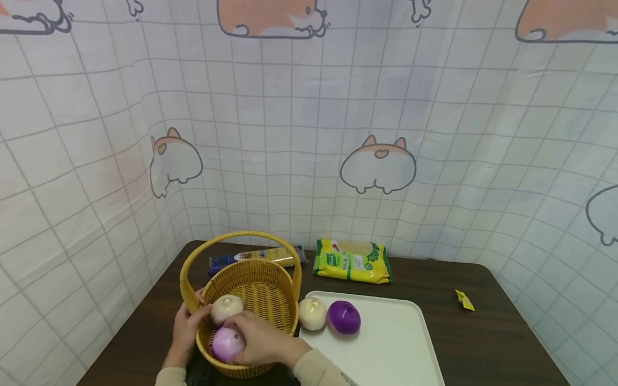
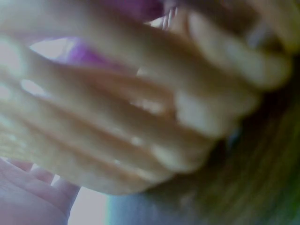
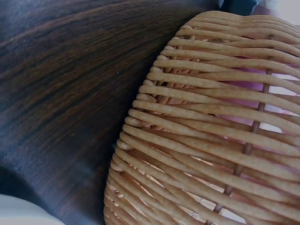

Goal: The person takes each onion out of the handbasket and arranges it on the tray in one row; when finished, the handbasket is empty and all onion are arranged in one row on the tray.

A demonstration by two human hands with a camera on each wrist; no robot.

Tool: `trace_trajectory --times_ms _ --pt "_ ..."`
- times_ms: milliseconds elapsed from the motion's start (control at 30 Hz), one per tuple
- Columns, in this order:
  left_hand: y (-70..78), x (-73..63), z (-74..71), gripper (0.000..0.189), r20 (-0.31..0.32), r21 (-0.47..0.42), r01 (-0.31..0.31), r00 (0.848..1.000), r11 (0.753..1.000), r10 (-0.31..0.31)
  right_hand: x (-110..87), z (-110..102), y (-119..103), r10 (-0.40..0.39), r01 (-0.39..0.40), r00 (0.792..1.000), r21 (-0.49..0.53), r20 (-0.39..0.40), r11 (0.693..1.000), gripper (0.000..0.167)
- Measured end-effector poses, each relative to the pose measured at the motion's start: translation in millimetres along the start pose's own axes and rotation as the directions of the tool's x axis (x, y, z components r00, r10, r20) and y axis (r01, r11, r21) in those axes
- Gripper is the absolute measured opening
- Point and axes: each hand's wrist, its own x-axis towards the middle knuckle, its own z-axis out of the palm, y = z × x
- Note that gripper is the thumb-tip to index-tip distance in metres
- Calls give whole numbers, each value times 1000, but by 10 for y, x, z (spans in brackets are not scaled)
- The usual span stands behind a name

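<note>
A yellow wicker basket [image 1: 263, 292] with a tall arched handle stands tilted toward me at the table's front left. My left hand [image 1: 183, 329] holds its left side, thumb over the rim by the handle's base. Inside the basket, my right hand [image 1: 260, 338] grips a light purple onion [image 1: 226, 346] near the front rim. A white onion [image 1: 228, 309] lies just behind it. Blurred wicker strands [image 2: 117, 112] fill the left wrist view, purple behind them. In the right wrist view, pinkish purple shows through gaps in the basket wall [image 3: 187, 122].
Right of the basket, a white tray [image 1: 391, 348] bears another white onion [image 1: 313, 313] and a dark purple onion [image 1: 344, 318]. Behind are a yellow-green food bag [image 1: 352, 261] and a long blue-yellow packet [image 1: 260, 255]. A small yellow wrapper [image 1: 464, 300] lies at right on the dark table [image 1: 473, 343].
</note>
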Motion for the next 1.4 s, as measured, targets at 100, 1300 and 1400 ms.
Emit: trace_trajectory --times_ms 100,1300,1400 --pt "3 -2 -4 31 0 -2 -2 1000 1000 2 10 -1 5 -13 13 1000 4 -6 1000 61" --pt "-22 4 -3 30 7 -6 -8 1000 1000 8 -43 -17 -51 189 -189 981 -18 -41 982 85" --pt "-18 12 -3 29 -3 -3 -9 1000 1000 9 -75 -31 -64 176 -179 980 -33 -97 983 91"
